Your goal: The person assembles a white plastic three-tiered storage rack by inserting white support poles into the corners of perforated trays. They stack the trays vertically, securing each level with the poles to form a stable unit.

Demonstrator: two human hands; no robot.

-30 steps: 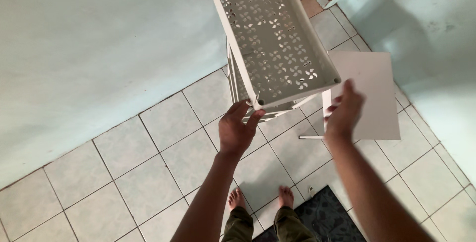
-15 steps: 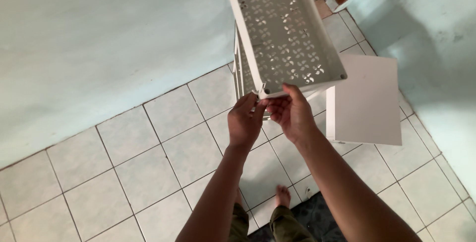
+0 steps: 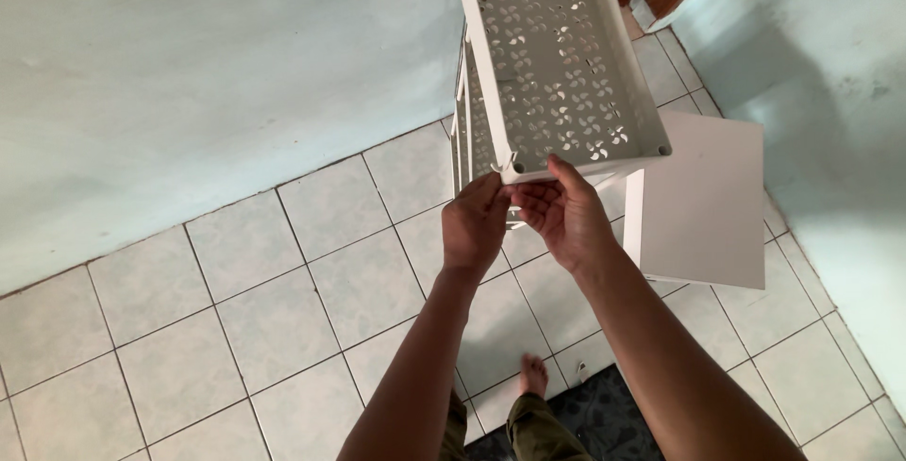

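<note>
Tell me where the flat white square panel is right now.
In the head view, the flat white square panel stands on the tiled floor at right, beside the white perforated plastic rack, just past the right hand.
</note>
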